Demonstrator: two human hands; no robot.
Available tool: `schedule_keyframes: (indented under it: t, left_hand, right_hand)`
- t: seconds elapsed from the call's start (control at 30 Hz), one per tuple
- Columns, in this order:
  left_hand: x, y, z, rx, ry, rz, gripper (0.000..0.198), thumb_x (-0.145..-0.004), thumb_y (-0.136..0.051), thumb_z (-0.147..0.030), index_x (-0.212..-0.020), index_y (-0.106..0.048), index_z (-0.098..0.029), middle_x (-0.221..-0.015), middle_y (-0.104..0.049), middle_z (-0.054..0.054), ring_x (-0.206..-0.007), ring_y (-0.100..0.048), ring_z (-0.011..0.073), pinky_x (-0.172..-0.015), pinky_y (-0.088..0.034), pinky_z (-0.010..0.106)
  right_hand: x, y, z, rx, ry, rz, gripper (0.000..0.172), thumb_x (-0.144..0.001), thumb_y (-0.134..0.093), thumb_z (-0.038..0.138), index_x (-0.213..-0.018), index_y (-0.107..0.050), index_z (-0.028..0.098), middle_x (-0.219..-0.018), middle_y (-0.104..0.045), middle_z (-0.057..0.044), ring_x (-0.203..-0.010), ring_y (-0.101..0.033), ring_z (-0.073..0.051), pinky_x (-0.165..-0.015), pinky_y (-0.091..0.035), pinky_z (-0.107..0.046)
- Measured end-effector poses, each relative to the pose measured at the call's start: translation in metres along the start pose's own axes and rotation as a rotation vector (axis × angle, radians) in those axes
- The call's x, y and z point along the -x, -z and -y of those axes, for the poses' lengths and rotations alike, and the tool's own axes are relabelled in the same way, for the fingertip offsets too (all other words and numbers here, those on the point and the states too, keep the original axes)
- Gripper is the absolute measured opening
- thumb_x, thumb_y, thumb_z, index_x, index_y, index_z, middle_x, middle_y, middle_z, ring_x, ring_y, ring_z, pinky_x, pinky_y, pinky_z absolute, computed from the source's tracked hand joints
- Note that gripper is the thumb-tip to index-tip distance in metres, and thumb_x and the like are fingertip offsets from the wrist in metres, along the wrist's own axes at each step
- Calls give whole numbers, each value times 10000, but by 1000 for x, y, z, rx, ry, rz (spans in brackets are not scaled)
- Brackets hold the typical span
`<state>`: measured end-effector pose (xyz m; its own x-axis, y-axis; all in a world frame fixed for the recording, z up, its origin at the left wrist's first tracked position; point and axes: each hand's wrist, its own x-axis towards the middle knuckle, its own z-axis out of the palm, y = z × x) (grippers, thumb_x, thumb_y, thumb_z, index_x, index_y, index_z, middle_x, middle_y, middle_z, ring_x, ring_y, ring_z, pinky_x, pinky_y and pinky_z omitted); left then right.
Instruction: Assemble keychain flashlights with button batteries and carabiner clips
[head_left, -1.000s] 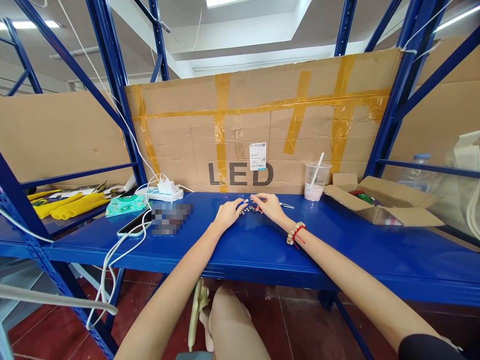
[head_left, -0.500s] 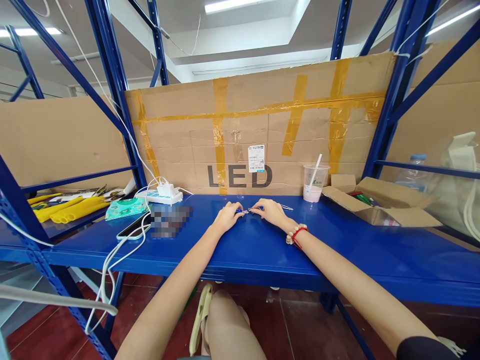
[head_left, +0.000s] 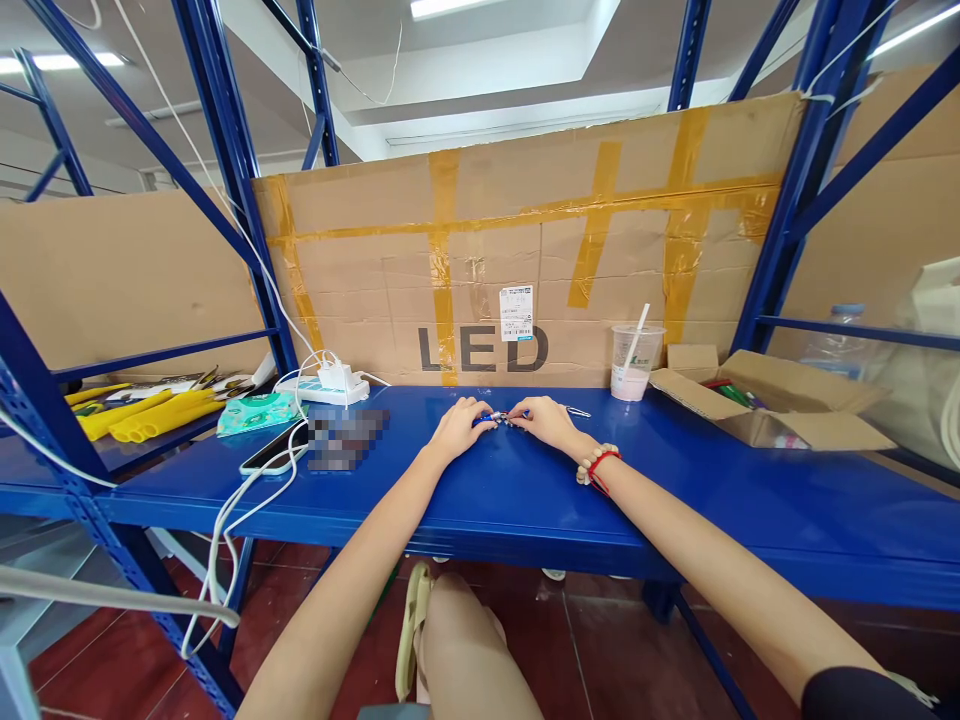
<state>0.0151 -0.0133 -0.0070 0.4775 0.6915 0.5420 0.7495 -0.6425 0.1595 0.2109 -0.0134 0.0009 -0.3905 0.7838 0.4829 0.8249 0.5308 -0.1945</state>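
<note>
At the middle of the blue tabletop (head_left: 390,505), my left hand (head_left: 456,432) is closed in a pinch on a small blue and silver piece (head_left: 491,417), too small to name. My right hand (head_left: 547,425) faces it, thumb and fingertips pinched at the silver end of the piece. Whether those fingers hold a separate part cannot be made out. Just beyond the right hand lies a thin silver object (head_left: 578,412), partly hidden by that hand. A beaded bracelet and a red cord (head_left: 598,468) circle the right wrist.
At left are a phone (head_left: 274,450), white cables, a power strip (head_left: 322,388), a green packet (head_left: 257,412) and yellow tubes (head_left: 169,415). A plastic cup with a straw (head_left: 634,370) and an open carton (head_left: 765,420) stand at right. Cardboard (head_left: 360,290) walls the back.
The view has shifted slightly. Both hands stay at the same place on the table, and the fingertips have moved a little around the small piece, whose silver end now shows more.
</note>
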Motion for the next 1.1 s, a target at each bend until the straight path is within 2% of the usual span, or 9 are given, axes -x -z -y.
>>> schedule_keyframes:
  t: [0.13, 0.27, 0.43, 0.57, 0.7, 0.77, 0.87, 1.0, 1.1]
  left_hand:
    - [-1, -3, -1, 30, 11, 53, 196, -803, -554, -389, -819, -629, -209, -685, -545, -4, -726, -506, 156, -766, -406, 301]
    - [0, -1, -5, 0, 18, 42, 244, -757, -582, -433, -827, -615, -202, -727, -552, 12, -748, -516, 176, -724, -412, 307]
    - [3, 4, -8, -47, 41, 54, 146, -758, -561, -291, -878, -551, -208, -823, -564, 19, -815, -514, 190, -742, -414, 324]
    - [3, 4, -6, -91, 81, 55, 79, -780, -516, -220, -857, -526, -204, -896, -558, 35, -889, -501, 206, -798, -404, 350]
    - [3, 5, -6, -99, 96, 45, 104, -781, -472, -148, -857, -519, -201, -927, -552, 43, -919, -493, 211, -824, -395, 363]
    - [3, 6, -6, -97, 98, 37, 108, -794, -450, -150, -864, -515, -200, -929, -552, 44, -923, -492, 209, -827, -395, 360]
    - [3, 6, -8, -93, 100, 27, 103, -821, -424, -176, -875, -509, -199, -925, -555, 44, -926, -493, 206, -830, -395, 357]
    - [3, 6, -8, -92, 106, 20, 117, -833, -406, -177, -893, -503, -202, -924, -558, 46, -929, -492, 210, -821, -393, 355]
    - [2, 6, -8, -92, 107, 20, 124, -833, -399, -171, -890, -503, -204, -922, -559, 48, -923, -493, 211, -808, -393, 349]
  right_hand:
    - [-1, -3, 0, 2, 16, 10, 277, -820, -479, 120, -945, -691, 248, -980, -689, 19, -875, -619, -131, -773, -461, -224]
    - [-2, -3, 2, 20, -25, -8, 373, -835, -398, 81, -1028, -661, 262, -1047, -668, 24, -959, -597, -130, -837, -449, -240]
    - [-1, 3, -1, 104, -219, -64, 424, -796, -379, 41, -1077, -629, 238, -1140, -615, -18, -1036, -558, -167, -844, -441, -271]
    - [1, 2, -14, 198, -426, -56, 386, -786, -462, 119, -1155, -566, 152, -1186, -553, -146, -1081, -519, -263, -860, -412, -367]
    - [2, 0, -24, 252, -571, 20, 278, -800, -498, 224, -1023, -615, 106, -1061, -598, -200, -1019, -545, -323, -826, -390, -456]
    - [2, 1, -25, 259, -581, 49, 228, -809, -477, 187, -964, -631, 119, -1005, -626, -175, -982, -572, -294, -825, -387, -440]
    - [1, 2, -25, 271, -574, 50, 251, -805, -466, 130, -1009, -612, 127, -1020, -630, -162, -988, -574, -274, -833, -381, -422]
    - [2, 4, -25, 286, -586, 45, 238, -813, -496, 177, -1011, -613, 118, -1051, -610, -195, -993, -564, -312, -792, -397, -437]
    - [2, 4, -26, 275, -536, 41, 192, -828, -497, 187, -955, -638, 159, -1074, -609, -159, -1013, -555, -287, -821, -392, -425]
